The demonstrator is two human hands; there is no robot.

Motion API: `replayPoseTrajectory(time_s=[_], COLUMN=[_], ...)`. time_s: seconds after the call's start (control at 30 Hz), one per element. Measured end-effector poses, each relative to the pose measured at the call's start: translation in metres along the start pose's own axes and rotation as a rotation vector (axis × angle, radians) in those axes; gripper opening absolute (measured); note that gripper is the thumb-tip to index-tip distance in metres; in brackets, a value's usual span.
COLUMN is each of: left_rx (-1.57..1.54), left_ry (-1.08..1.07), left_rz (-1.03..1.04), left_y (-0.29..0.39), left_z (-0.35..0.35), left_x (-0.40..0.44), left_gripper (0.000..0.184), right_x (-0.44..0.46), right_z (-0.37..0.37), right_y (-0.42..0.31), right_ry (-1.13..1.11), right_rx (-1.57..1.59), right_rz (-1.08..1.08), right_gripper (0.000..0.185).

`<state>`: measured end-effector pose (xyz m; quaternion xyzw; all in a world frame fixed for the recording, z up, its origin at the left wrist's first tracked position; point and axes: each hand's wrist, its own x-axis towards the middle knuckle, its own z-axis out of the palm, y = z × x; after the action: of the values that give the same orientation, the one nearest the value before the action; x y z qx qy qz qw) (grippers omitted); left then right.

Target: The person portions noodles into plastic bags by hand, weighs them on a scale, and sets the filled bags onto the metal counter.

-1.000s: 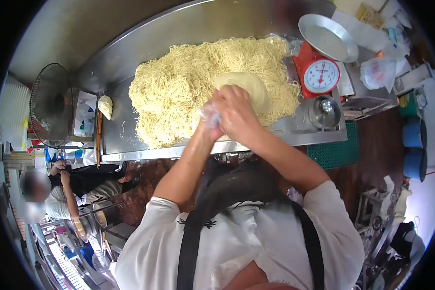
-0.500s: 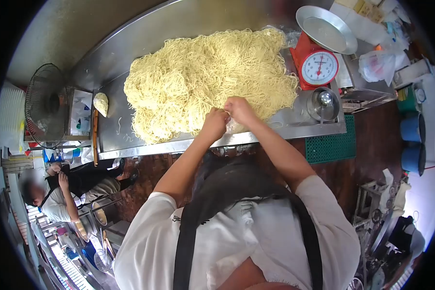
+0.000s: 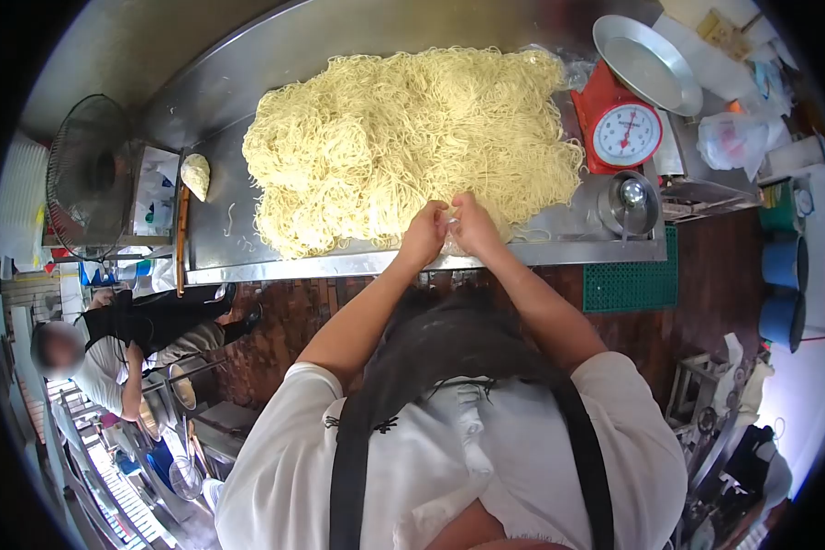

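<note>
At the front edge of a wide metal tray table (image 3: 213, 266), my left hand (image 3: 423, 235) and my right hand (image 3: 474, 227) face each other, a small gap apart. Both have their fingers closed in a pinch on a clear plastic bag (image 3: 451, 244), which shows between them; its contents are mostly hidden. A broad heap of pale yellow noodles (image 3: 403, 137) spreads over the tray just beyond my fingertips.
Right of the noodles stand a red dial scale (image 3: 626, 136) with a round metal pan (image 3: 648, 64) and a metal bowl (image 3: 629, 203). A filled bag (image 3: 195, 176) and a fan (image 3: 92, 179) are left. Another person (image 3: 110, 348) is at lower left.
My hands were crossed close at the bag's top; now they sit side by side with a little space between. The whole view has shifted slightly. The other person's arms have lowered.
</note>
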<state>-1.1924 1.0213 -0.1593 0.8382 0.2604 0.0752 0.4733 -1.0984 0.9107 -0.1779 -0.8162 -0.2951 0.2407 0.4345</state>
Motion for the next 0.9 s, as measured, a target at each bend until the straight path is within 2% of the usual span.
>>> replayPoseTrajectory(time_s=[0.1,0.2,0.33,0.43,0.5,0.53,0.63,0.67,0.77,0.8,0.87,0.9], left_rx=[0.063,0.044,-0.024,-0.099,-0.138,-0.151,-0.175,-0.198,-0.285,-0.318,-0.091,-0.048], left_ry=[-0.049,-0.052,-0.049,0.024,-0.041,-0.078,-0.168,-0.22,-0.313,-0.325,-0.242,-0.286], left_rz=[0.098,0.038,-0.033,0.112,0.122,0.111,0.056,0.033,-0.016,-0.03,0.274,0.453], left_y=[-0.01,-0.013,-0.007,-0.025,-0.027,-0.021,-0.02,-0.029,-0.031,-0.03,-0.016,-0.023], left_z=[0.006,0.005,0.005,0.019,0.023,0.021,0.025,0.027,0.029,0.027,0.022,0.023], left_x=[0.006,0.006,0.004,0.009,0.011,0.011,0.026,0.033,0.035,0.032,0.022,0.026], left_gripper=[0.019,0.018,0.016,0.027,0.033,0.032,0.025,0.022,0.019,0.018,0.023,0.025], right_x=[-0.002,-0.004,-0.011,0.001,0.015,0.014,-0.002,-0.012,-0.024,-0.028,-0.032,-0.033], right_z=[-0.005,-0.004,-0.006,-0.009,-0.01,-0.024,-0.04,-0.034,-0.021,-0.017,-0.026,-0.027], right_y=[0.01,0.014,0.016,0.028,0.051,0.043,0.023,0.016,0.023,0.026,0.034,0.037], right_ry=[0.048,0.405,0.135,-0.02,-0.179,-0.284,-0.281,-0.116,0.213,0.339,0.355,0.367], right_rx=[0.071,-0.193,0.012,0.177,0.239,0.184,0.104,-0.096,-0.077,0.053,-0.112,-0.156], right_rz=[-0.1,-0.487,-0.236,-0.075,-0.005,0.01,-0.24,-0.298,-0.419,-0.419,-0.394,-0.412], right_gripper=[0.046,0.042,0.038,0.039,0.037,0.045,0.046,0.04,0.022,0.014,0.014,0.014])
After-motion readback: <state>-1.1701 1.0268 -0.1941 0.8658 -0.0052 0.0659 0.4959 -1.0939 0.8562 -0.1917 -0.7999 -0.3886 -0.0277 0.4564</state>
